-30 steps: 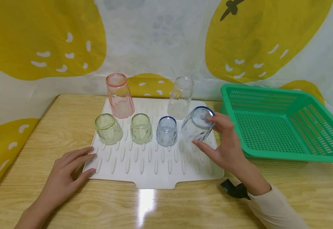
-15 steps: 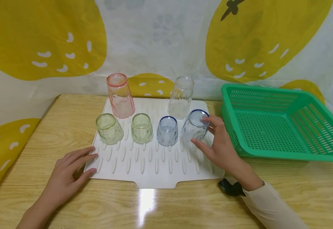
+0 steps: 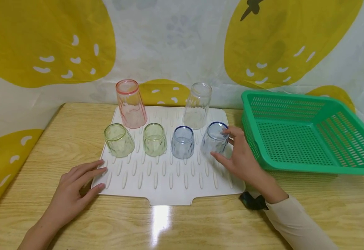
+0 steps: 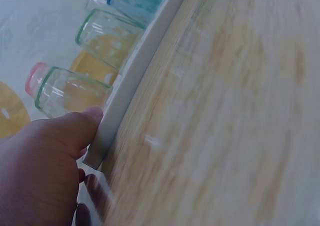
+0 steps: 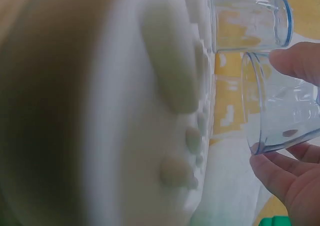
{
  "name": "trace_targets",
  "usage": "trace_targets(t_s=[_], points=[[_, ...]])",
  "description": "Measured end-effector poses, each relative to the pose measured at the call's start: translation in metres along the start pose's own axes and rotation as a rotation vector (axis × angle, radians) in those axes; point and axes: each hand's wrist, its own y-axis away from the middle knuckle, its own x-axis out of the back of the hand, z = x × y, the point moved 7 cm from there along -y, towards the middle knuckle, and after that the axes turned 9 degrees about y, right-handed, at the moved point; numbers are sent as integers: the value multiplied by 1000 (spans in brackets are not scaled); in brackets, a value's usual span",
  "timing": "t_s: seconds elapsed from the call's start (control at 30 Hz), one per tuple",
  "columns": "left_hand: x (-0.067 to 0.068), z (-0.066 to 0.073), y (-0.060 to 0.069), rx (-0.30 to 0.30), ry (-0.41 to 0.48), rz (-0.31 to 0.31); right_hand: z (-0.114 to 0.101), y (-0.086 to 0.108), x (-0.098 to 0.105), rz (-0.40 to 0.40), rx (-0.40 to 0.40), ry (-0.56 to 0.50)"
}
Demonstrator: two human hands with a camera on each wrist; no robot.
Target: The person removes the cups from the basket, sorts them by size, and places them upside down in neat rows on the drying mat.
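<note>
My right hand [image 3: 242, 158] holds a clear blue-rimmed glass [image 3: 214, 141] upside down at the right side of a white ridged drying mat [image 3: 169, 198]. In the right wrist view a gap shows between this glass's mouth and the mat. To its left stand an inverted small blue glass [image 3: 182, 147] and two green glasses, one in the middle [image 3: 154, 146] and one at the left [image 3: 119, 144]. Behind them are a tall pink glass [image 3: 131, 107] and a tall clear glass [image 3: 197, 107], also inverted. My left hand [image 3: 70, 192], fingers relaxed, touches the mat's left edge.
A green slotted basket [image 3: 294, 144] stands close to the right of the mat on the wooden table [image 3: 116, 225]. A lemon-patterned cloth [image 3: 175, 52] hangs behind the table. A black strap [image 3: 253, 202] is at my right wrist.
The glass in my right hand has moved lower and a little away from me, becoming more upright, then slightly right. The left hand keeps its place at the mat's edge.
</note>
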Motion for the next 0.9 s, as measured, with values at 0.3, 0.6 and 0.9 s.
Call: trace_targets(t_s=[0.3,0.6,0.9], points=[[-1,-2,0,6,-16,-12,6,0,-4,-61,-27,35],[-1,-1,-1,-8,-7,-10,10,2,-6,-105,-88,51],[-1,0,-1,-7,-17,-11,12,4,-8,-116,-81,72]])
